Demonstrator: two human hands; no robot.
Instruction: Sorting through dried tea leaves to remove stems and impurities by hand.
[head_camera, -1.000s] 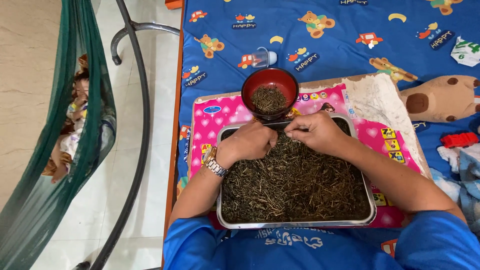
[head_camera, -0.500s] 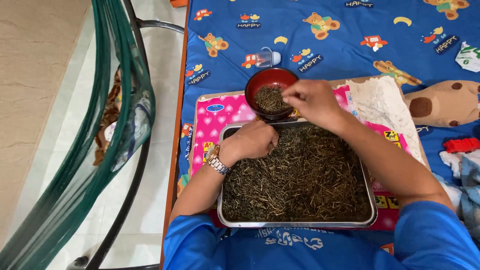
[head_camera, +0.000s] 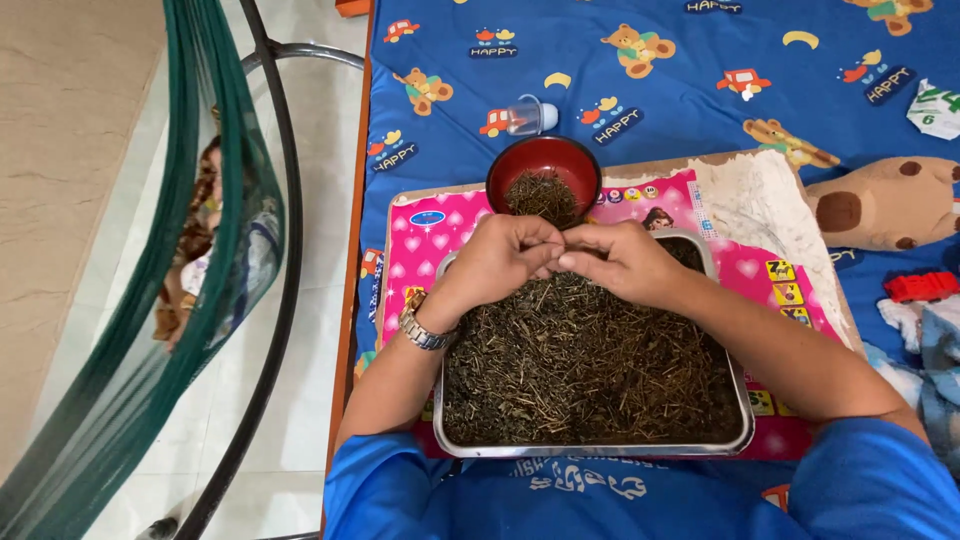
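A steel tray (head_camera: 600, 447) full of dark dried twigs and leaves (head_camera: 590, 370) lies in front of me on a pink mat (head_camera: 425, 240). Just beyond it stands a red bowl (head_camera: 545, 160) with a small heap of the same dried bits. My left hand (head_camera: 500, 260), with a metal watch (head_camera: 422, 328) on the wrist, and my right hand (head_camera: 620, 262) meet fingertip to fingertip over the tray's far edge. Their fingers are pinched together on small dried pieces that I can barely see.
A blue sheet with cartoon bears (head_camera: 650, 70) covers the surface. A brown plush toy (head_camera: 885, 200), a white cloth (head_camera: 755, 205), a small clear cup (head_camera: 530, 117) and a red toy (head_camera: 920, 287) lie about. A green hammock on a black frame (head_camera: 190, 270) hangs at the left.
My right hand has come back from the red bowl to the tray's far edge. Both hands have drawn together there, and the hammock has swung.
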